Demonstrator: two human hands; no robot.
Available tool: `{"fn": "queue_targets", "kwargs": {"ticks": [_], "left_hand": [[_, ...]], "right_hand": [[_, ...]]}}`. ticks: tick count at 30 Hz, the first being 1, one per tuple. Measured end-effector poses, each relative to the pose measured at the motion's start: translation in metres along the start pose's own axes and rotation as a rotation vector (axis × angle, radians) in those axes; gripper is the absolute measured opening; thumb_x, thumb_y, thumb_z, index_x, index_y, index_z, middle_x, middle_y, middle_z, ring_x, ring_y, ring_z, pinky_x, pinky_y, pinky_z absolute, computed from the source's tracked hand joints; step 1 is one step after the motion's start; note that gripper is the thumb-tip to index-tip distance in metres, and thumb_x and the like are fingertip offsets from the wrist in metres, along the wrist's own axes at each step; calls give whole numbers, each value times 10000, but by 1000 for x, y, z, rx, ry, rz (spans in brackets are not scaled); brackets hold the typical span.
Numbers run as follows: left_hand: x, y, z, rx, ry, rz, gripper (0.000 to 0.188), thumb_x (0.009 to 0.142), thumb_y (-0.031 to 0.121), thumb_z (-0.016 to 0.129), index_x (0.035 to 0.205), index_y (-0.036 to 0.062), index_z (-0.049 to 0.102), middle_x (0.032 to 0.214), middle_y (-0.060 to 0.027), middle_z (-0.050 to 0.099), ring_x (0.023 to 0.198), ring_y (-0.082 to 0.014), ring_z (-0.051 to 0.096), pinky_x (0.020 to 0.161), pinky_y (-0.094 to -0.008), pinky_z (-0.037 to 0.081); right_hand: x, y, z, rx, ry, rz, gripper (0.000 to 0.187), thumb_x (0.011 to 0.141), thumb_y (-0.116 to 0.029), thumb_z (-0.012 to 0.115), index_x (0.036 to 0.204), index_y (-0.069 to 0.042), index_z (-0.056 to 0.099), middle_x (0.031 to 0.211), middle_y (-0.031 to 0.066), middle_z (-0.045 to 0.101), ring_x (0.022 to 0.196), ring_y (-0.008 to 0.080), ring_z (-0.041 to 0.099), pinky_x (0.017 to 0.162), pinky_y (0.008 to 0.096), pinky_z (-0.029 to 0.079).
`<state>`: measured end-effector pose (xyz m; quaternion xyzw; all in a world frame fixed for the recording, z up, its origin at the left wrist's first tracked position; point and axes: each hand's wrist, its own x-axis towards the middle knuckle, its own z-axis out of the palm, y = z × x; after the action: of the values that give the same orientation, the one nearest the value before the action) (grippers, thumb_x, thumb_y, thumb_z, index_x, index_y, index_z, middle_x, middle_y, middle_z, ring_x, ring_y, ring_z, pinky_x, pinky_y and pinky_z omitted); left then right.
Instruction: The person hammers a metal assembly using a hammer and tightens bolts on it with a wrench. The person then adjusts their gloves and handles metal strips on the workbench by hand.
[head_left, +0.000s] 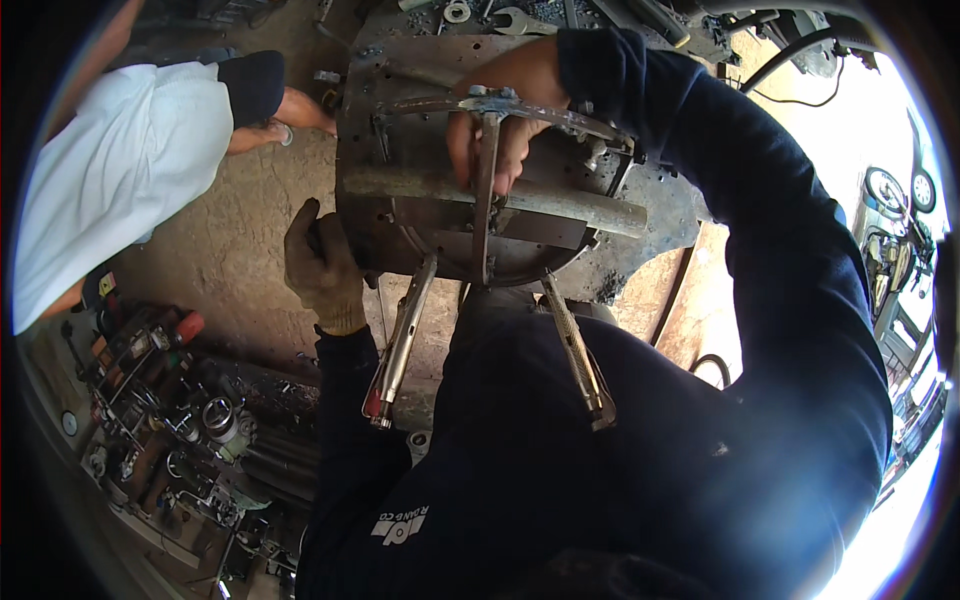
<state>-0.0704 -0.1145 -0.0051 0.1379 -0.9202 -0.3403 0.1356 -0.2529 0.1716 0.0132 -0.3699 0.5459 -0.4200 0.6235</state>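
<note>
A round metal frame (pixel 590 125) with a flat upright bar (pixel 486 200) across it stands on the steel worktable (pixel 650 255). Behind that bar, my bare right hand (pixel 500 140) reaches down with its fingers curled together. The bar partly covers the fingertips, and what they grip cannot be made out. A long pipe (pixel 590 207) and a flat metal strip (pixel 545 230) lie across the frame. Two locking pliers, a left one (pixel 405 330) and a right one (pixel 572 345), are clamped at its near edge. My gloved left hand (pixel 325 270) is beside the table's left edge, fingers apart, holding nothing.
Another person in a white shirt (pixel 130 150) is at the left. A wrench (pixel 525 22) and metal scraps lie on the table's far side. Tools and machine parts (pixel 220 420) crowd the lower left. Motorcycles (pixel 885 230) stand at the far right.
</note>
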Motion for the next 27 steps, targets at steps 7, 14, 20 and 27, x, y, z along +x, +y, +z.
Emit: {"fn": "queue_targets", "kwargs": {"ticks": [7,14,20,27], "left_hand": [[5,5,-6,47,2,5,322,947,151,662,1202,-47,668,1061,-178,721,901,-231,693,816,-338,550],[6,7,1,52,32,133,267,891,119,702,1118,-22,687,1059,-200,727,939,-347,715,834,-394,579],[3,4,-8,48,73,194,256,867,103,714,1100,2,675,1032,-201,727,885,-351,722,791,-412,590],[6,7,-8,50,68,195,242,886,109,692,1101,0,674,1031,-196,726,901,-355,720,799,-411,589]], "right_hand": [[16,15,2,1,-184,-196,367,835,-197,847,1108,-9,691,918,61,734,857,138,682,718,293,535],[-2,25,14,-110,-110,-270,347,869,-234,819,1101,-14,684,950,79,691,942,178,660,792,319,518],[10,7,8,-142,-238,-158,381,833,-178,819,1153,-4,705,1018,80,732,970,164,658,871,313,501],[10,12,6,-205,-189,-112,353,823,-172,821,1120,-23,703,988,39,724,941,130,640,844,291,490]]}}
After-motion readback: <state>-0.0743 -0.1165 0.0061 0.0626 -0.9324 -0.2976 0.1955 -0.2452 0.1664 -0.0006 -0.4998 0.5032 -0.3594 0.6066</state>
